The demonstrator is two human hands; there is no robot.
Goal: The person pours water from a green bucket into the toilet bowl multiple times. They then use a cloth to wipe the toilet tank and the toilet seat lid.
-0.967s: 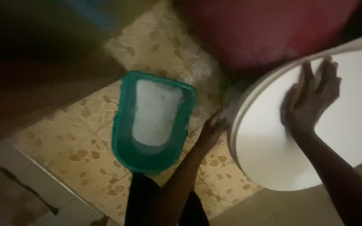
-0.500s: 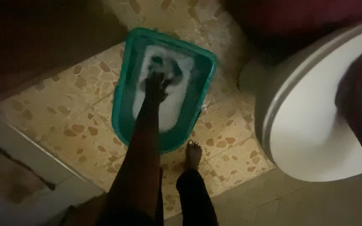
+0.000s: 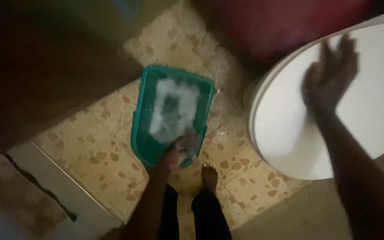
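Green basin (image 3: pixel 145 133), left hand (image 3: pixel 176 153) withdrawn to rim

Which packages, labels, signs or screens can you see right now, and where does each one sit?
None in view. Only a green rectangular basin of sudsy water on the patterned floor tiles, the left hand at its near rim, and the right hand flat on a plain white round tabletop, which carries no markings.

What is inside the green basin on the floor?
The green basin holds white foam on water. The left hand is at its near end. Anything under the foam is hidden.
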